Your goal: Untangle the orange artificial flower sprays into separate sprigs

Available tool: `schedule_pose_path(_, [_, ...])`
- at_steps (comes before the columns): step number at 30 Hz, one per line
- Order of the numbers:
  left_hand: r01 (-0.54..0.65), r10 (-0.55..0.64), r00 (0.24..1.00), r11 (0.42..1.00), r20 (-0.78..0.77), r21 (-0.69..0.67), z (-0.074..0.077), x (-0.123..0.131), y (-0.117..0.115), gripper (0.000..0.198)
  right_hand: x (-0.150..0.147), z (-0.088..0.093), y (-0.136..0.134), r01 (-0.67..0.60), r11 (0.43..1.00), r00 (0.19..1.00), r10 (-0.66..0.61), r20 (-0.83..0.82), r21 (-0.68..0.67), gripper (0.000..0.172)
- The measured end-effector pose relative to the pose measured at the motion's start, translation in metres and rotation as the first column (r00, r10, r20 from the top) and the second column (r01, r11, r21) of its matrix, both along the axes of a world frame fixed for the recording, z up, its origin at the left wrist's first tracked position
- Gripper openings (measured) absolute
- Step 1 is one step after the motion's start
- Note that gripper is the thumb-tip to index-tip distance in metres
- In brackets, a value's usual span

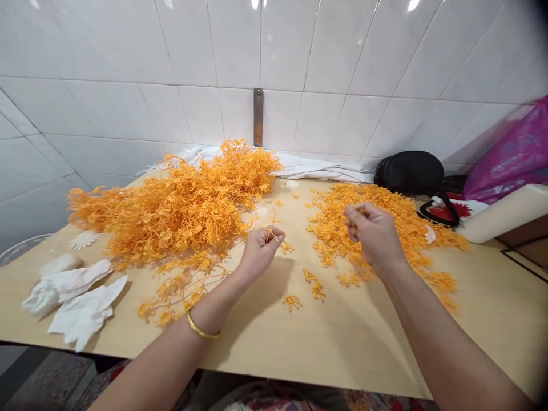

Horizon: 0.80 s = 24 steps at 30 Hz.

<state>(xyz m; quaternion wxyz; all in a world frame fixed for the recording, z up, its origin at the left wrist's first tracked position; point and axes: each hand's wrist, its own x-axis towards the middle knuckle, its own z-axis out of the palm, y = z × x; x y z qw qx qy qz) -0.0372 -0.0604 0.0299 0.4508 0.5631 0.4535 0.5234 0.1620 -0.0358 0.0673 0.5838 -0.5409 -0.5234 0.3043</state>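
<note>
Right of the tall orange pile (188,205), the left hand (257,251) pinches a stem (274,219); farther right, the right hand (379,235) has fingers curled together (contents unclear).

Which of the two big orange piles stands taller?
The left pile, beside the left hand: it heaps up high, while the right pile, near the right hand, lies low and spread out.

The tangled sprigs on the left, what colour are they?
The tangled sprigs are orange, seen best in the head view.
</note>
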Motion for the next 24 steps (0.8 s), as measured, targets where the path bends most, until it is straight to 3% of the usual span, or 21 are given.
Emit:
schedule_pose_path(1, [0.002, -0.003, 0.999, 1.0, -0.05, -0.022, -0.001, -0.005, 0.002, 0.013, 0.0, -0.004, -0.008, -0.034, 0.999, 0.971, 0.027, 0.237, 0.024, 0.01])
schedule_pose_path(2, [0.004, -0.007, 0.995, 0.999, -0.104, -0.034, -0.002, -0.009, 0.004, 0.012, -0.003, -0.01, -0.019, -0.07, 0.997, 0.887, 0.043, 0.461, 0.043, 0.009])
schedule_pose_path(4, [-0.003, 0.0, 0.978, 1.0, -0.21, -0.016, -0.002, -0.017, 0.007, 0.013, -0.015, -0.025, -0.043, -0.153, 0.983, 0.664, 0.026, 0.747, 0.102, 0.023])
schedule_pose_path(6, [-0.021, 0.034, 0.95, 0.999, -0.312, 0.047, -0.002, -0.023, 0.005, 0.019, -0.031, -0.04, -0.066, -0.307, 0.949, 0.468, 0.085, 0.88, 0.071, 0.033])
schedule_pose_path(9, [-0.042, 0.114, 0.872, 0.986, -0.475, 0.159, 0.001, -0.03, -0.004, 0.024, -0.048, -0.057, -0.087, -0.572, 0.819, 0.257, 0.231, 0.938, -0.045, 0.048])
schedule_pose_path(11, [-0.043, 0.176, 0.802, 0.97, -0.571, 0.238, 0.004, -0.033, -0.013, 0.017, -0.054, -0.065, -0.084, -0.61, 0.788, 0.207, 0.258, 0.944, -0.082, 0.05])
schedule_pose_path(13, [-0.007, 0.222, 0.716, 0.95, -0.662, 0.311, 0.004, -0.036, -0.025, 0.01, -0.055, -0.069, -0.067, -0.567, 0.819, 0.203, 0.244, 0.948, -0.089, 0.048])
schedule_pose_path(16, [0.069, 0.281, 0.585, 0.918, -0.761, 0.391, -0.002, -0.039, -0.046, 0.028, -0.048, -0.071, -0.03, -0.451, 0.887, 0.182, 0.198, 0.963, -0.097, 0.046])
schedule_pose_path(18, [0.098, 0.404, 0.525, 0.845, -0.749, 0.525, -0.011, -0.044, -0.061, 0.035, -0.039, -0.071, -0.007, -0.367, 0.925, 0.149, 0.16, 0.976, -0.096, 0.047])
schedule_pose_path(21, [0.191, 0.565, 0.482, 0.678, -0.67, 0.71, -0.029, -0.056, -0.08, 0.038, -0.021, -0.07, 0.019, -0.256, 0.965, 0.103, 0.083, 0.991, -0.054, 0.049])
schedule_pose_path(23, [0.25, 0.597, 0.474, 0.613, -0.647, 0.749, -0.043, -0.069, -0.089, 0.036, -0.008, -0.071, 0.03, -0.208, 0.978, 0.077, 0.038, 0.996, -0.021, 0.051])
schedule_pose_path(24, [0.243, 0.636, 0.496, 0.552, -0.592, 0.797, -0.049, -0.077, -0.092, 0.033, -0.003, -0.071, 0.034, -0.195, 0.981, 0.066, 0.024, 0.998, -0.011, 0.051])
